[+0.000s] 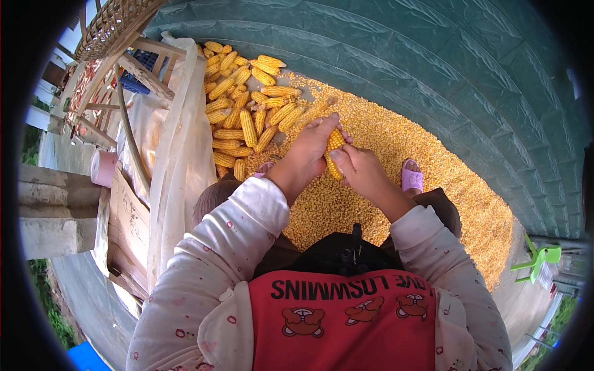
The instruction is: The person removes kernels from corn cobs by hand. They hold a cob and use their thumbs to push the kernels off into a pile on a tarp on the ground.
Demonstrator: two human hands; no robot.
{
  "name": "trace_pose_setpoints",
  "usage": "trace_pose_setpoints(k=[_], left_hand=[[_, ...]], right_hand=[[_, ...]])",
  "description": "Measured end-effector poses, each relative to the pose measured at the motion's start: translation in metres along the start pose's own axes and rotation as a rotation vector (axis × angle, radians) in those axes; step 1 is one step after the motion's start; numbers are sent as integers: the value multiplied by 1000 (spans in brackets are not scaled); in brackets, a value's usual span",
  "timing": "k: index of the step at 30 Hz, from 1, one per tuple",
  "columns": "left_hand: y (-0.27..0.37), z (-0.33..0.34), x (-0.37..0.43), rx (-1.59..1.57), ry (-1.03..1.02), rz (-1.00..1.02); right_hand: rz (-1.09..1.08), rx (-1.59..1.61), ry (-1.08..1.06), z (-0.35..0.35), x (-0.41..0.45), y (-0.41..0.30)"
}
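One yellow corn cob (333, 160) is held between my two hands above a wide layer of loose corn kernels (371, 118). My left hand (312, 146) grips its upper part, with the fingers around the far side. My right hand (362, 168) closes on the lower part, its thumb lying across the kernels. The cob stands nearly lengthwise in the view, tilted a little. Beyond my left hand lies a heap of whole corn cobs (249, 127), still bearing their kernels. Part of the cob's surface is hidden by my fingers.
A green wall-like sheet (417, 60) curves behind the kernels. At the left are translucent plastic sheeting (174, 153), a wooden frame (147, 76), a woven basket (109, 32), a pink roll (104, 168) and cardboard (130, 222). A green plastic chair (540, 257) stands at the right.
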State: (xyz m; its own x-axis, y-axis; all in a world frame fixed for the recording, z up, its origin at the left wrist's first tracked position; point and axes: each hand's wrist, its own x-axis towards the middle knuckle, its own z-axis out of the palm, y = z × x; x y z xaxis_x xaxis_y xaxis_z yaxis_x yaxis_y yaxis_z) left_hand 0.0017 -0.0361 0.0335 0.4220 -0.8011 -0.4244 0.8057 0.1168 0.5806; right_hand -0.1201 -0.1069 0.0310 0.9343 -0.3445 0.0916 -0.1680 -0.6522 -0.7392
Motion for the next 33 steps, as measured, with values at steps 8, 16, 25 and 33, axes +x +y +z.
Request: trace_pose_setpoints(k=[8, 16, 25, 33], left_hand=[[3, 4, -4, -46, 40, -50], [-5, -4, 0, 42, 27, 34], [-5, -1, 2, -31, 46, 14], [-3, 3, -7, 36, -80, 13]], right_hand=[[375, 640, 16, -9, 3, -6], [322, 625, -3, 1, 1, -3], [533, 842, -157, -16, 4, -5], [436, 785, -215, -4, 0, -3]])
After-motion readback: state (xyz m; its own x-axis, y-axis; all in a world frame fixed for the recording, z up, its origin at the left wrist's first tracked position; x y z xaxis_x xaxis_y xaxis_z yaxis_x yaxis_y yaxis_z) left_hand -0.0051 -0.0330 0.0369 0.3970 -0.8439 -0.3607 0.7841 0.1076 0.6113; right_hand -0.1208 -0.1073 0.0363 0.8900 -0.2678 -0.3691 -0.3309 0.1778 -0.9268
